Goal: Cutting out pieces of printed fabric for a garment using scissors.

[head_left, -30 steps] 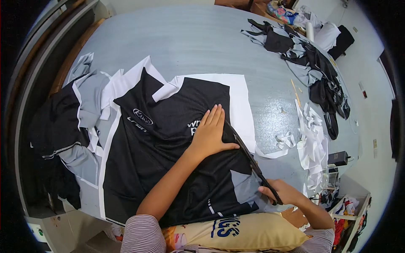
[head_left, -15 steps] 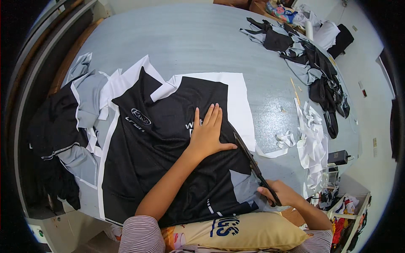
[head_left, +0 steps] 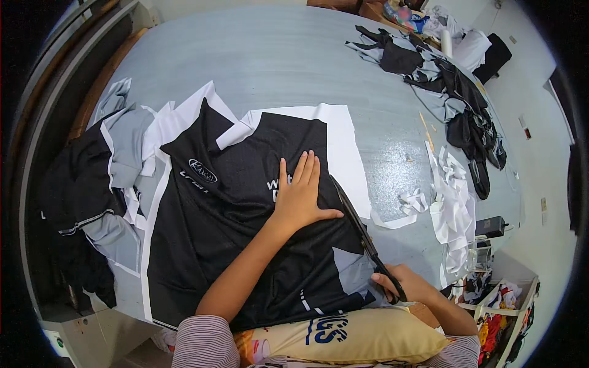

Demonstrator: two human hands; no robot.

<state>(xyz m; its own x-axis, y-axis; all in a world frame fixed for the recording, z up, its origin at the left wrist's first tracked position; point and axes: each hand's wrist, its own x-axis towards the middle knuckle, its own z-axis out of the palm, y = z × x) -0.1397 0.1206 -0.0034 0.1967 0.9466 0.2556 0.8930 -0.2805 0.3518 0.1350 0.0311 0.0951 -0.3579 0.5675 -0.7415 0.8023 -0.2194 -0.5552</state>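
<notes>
On the pale gray-blue tabletop, a black fabric panel with white lettering and a white margin lies in front of the person, slightly wrinkled. Of the two hands, the left rests flat on the panel, fingers spread and holding nothing. The right grips the handles of long black scissors, whose blades lie along the panel's right side, pointing away from the person; how far they are parted is hard to tell. Black-and-gray fabric lies heaped on the left. Crumpled white strips lie to the right, with dark cloth pieces farther back. A yellow cushion sits between the forearms, against the near edge.
</notes>
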